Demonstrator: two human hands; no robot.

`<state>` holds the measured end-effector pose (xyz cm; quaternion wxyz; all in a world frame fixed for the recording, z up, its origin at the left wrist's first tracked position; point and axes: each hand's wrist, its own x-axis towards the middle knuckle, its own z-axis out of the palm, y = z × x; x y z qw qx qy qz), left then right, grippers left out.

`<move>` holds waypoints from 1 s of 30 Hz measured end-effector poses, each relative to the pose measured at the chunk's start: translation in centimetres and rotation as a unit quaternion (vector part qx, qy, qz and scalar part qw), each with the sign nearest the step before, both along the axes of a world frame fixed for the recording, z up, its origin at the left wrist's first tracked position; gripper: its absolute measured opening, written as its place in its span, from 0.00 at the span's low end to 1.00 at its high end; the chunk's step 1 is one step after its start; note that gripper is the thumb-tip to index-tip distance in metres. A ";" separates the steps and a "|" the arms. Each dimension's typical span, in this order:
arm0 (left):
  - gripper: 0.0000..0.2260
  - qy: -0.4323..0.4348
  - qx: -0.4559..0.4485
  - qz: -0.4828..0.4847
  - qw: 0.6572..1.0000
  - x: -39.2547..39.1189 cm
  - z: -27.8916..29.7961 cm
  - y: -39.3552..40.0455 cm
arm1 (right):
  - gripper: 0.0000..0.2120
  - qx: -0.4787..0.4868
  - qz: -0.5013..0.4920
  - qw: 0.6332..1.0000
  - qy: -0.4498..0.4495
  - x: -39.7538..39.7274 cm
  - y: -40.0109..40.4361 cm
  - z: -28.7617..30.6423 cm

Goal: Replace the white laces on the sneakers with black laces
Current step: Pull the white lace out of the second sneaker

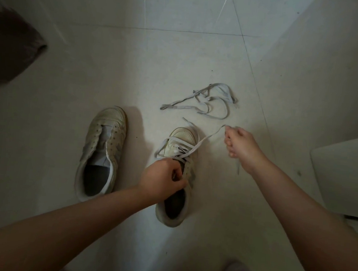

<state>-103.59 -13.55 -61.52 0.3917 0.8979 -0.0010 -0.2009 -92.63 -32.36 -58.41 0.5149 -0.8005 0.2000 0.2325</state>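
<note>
Right now I'm pinching the flat white cotton lace [203, 141] in my right hand [240, 145] at two o'clock, while my left hand [163, 177] is curling round the worn white leather sneaker [176, 177] at centre. Being limp and light, the lace is best gripped near its tip. No black laces are showing; my left fingertips are hiding.

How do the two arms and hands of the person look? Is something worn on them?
Both forearms are bare, with no sleeve in view. The left hand and the right hand wear no gloves, and no watch, bracelet or ring shows on either. The fingernails look unpainted.
</note>
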 end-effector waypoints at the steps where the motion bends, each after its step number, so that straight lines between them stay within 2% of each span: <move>1: 0.07 -0.018 -0.006 0.008 1.000 -0.2 0.1 0.0 | 0.11 -0.062 0.061 0.996 -0.005 0.1 -0.1 0.0; 2: 0.09 -0.042 -0.012 0.027 0.999 -0.4 0.2 0.1 | 0.11 -0.123 0.132 0.984 -0.002 0.0 -0.2 -0.1; 4: 0.18 -0.085 -0.007 0.085 0.993 -0.6 0.3 0.5 | 0.11 -0.239 0.277 0.931 0.011 -0.7 0.0 -0.6; 6: 0.18 -0.121 0.040 0.107 0.986 -0.2 0.0 1.1 | 0.10 -0.290 0.323 0.901 0.023 -1.7 0.2 -1.3; 8: 0.14 -0.124 0.085 0.088 0.985 0.3 -0.7 1.8 | 0.20 -0.341 0.322 0.882 -0.042 -2.8 0.5 -1.7; 10: 0.10 -0.100 0.102 0.065 0.988 0.6 -1.2 2.3 | 0.22 -0.329 0.319 0.874 -0.160 -3.4 1.1 -1.8; 12: 0.08 -0.101 0.095 0.055 0.989 0.7 -1.3 2.4 | 0.14 -0.242 0.355 0.866 -0.255 -3.4 2.3 -1.4; 14: 0.10 -0.143 0.069 0.050 0.986 0.6 -0.7 2.2 | 0.08 -0.183 0.411 0.847 -0.281 -3.5 3.7 -1.2; 16: 0.12 -0.179 0.048 0.027 0.982 0.4 -0.2 1.8 | 0.07 -0.183 0.457 0.820 -0.293 -3.5 4.8 -1.3; 18: 0.13 -0.155 0.027 0.012 0.987 0.2 0.3 1.3 | 0.07 -0.207 0.493 0.790 -0.302 -3.2 5.6 -1.3; 22: 0.13 -0.020 0.051 0.081 0.995 1.1 -0.2 1.8 | 0.03 -0.264 0.551 0.707 -0.357 -2.5 6.1 -1.3; 25: 0.17 0.064 0.053 0.055 0.995 2.0 -0.5 2.1 | 0.04 -0.299 0.579 0.660 -0.374 -2.8 6.5 -1.7; 26: 0.18 0.076 0.060 0.041 0.994 2.2 -0.4 2.1 | 0.04 -0.303 0.585 0.661 -0.359 -2.8 6.6 -1.9; 27: 0.18 0.081 0.072 0.032 0.994 2.4 -0.3 2.0 | 0.03 -0.293 0.583 0.683 -0.329 -2.9 6.7 -1.9; 28: 0.18 0.081 0.087 0.030 0.992 2.5 -0.3 2.0 | 0.03 -0.260 0.566 0.730 -0.282 -2.9 6.6 -1.7; 30: 0.17 0.081 0.114 0.029 0.990 2.7 -0.1 2.1 | 0.04 -0.170 0.472 0.847 -0.174 -2.9 6.4 -1.2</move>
